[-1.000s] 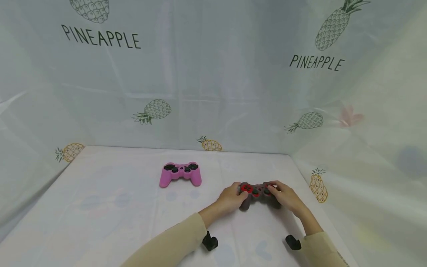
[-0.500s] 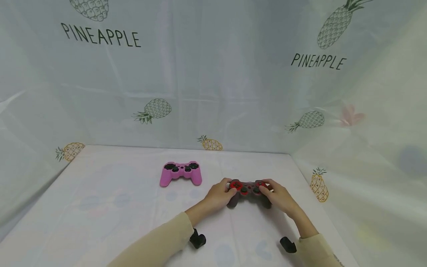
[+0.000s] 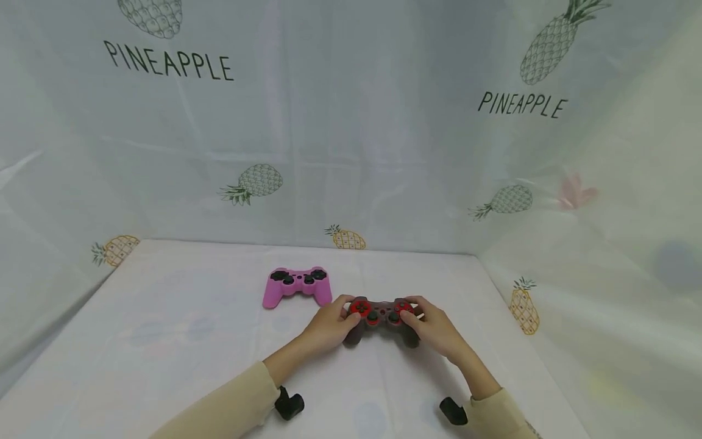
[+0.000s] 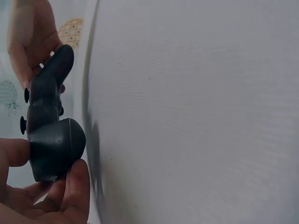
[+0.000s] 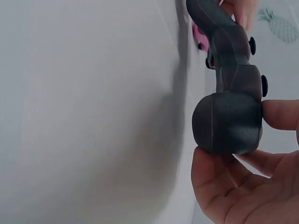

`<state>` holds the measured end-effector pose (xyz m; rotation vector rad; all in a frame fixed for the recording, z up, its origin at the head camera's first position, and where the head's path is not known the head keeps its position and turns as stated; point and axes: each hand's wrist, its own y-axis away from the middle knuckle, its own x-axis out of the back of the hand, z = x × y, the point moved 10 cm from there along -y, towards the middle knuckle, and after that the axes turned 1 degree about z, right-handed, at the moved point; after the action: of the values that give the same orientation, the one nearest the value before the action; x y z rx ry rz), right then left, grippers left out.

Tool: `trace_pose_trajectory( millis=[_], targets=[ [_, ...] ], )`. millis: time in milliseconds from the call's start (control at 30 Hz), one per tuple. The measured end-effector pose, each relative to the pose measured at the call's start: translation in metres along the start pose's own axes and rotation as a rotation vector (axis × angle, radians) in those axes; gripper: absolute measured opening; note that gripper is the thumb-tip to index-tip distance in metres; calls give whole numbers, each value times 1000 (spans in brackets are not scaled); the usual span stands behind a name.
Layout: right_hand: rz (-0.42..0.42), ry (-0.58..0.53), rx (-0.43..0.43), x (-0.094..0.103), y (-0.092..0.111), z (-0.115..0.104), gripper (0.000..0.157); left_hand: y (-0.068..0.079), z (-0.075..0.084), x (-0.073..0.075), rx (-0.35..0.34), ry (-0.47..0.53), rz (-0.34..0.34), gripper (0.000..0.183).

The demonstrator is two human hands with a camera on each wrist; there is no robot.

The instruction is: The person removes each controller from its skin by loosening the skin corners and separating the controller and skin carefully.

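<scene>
A dark game controller point(image 3: 382, 314) with red button areas is held between both hands, just above the table. My left hand point(image 3: 327, 325) grips its left end, thumb on top and fingers beneath. My right hand point(image 3: 433, 326) holds the right end in the same way. Both wrist views show the dark controller point(image 4: 49, 126) edge-on, with a shadow on the cloth below. A pink game controller point(image 3: 297, 286) with black buttons lies on the table to the left, close behind my left hand; part of the pink controller point(image 5: 200, 37) shows in the right wrist view.
A white cloth covers the table point(image 3: 164, 329). Behind it hangs a pale curtain point(image 3: 384, 134) printed with pineapples, which also runs down both sides. A black wrist camera point(image 3: 289, 403) sticks out from the left sleeve, another wrist camera point(image 3: 453, 411) from the right.
Both hands have carried the dark controller leftward across the table, nearer to the pink controller. The pink controller has stayed in place.
</scene>
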<state>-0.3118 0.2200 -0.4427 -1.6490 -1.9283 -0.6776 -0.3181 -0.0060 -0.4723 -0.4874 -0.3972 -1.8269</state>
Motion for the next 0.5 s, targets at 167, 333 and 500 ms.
trace_pose_trajectory(
  millis=[167,333,500],
  targets=[
    [-4,-20,11,-16,-1,-11,42,14,-9,16,0,-10,7,50],
    [-5,-39,49,-28,-3,-27,42,24,-15,34,15,-24,44,50],
    [-15,-48,83,-41,-4,-38,42,32,-20,49,25,-17,61,50]
  ],
)
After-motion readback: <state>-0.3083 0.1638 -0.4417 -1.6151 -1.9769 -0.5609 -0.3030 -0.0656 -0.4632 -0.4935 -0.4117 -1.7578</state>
